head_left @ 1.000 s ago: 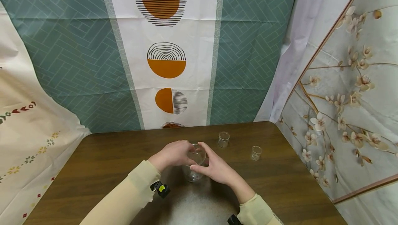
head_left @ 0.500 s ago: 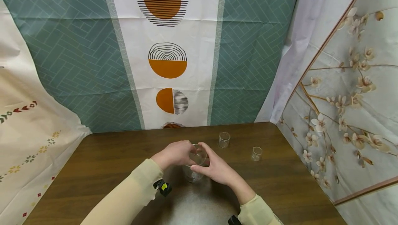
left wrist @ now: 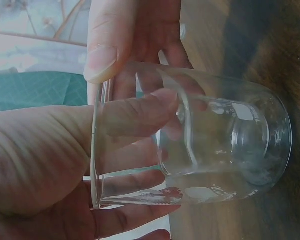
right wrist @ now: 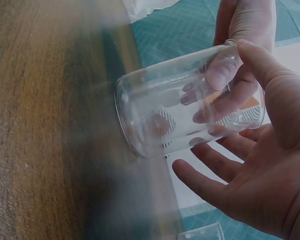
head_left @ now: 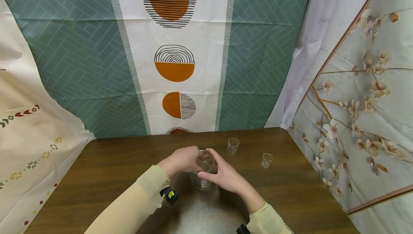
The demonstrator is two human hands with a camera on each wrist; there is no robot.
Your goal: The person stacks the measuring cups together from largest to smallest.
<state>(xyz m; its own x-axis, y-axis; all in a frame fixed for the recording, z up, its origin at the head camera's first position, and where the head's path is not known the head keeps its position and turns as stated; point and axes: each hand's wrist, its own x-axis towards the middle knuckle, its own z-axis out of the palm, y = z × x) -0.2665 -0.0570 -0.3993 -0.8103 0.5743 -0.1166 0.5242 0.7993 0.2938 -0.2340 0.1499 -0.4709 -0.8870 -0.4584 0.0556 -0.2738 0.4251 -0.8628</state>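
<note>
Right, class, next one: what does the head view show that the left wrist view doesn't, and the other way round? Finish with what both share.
Only the head view: left sleeve, right sleeve and orange shapes.
Only the left wrist view: white printed markings and the clear outline of what looks like an inner beaker.
Both: left hand, right hand, outer beaker, wooden table and green cloth.
</note>
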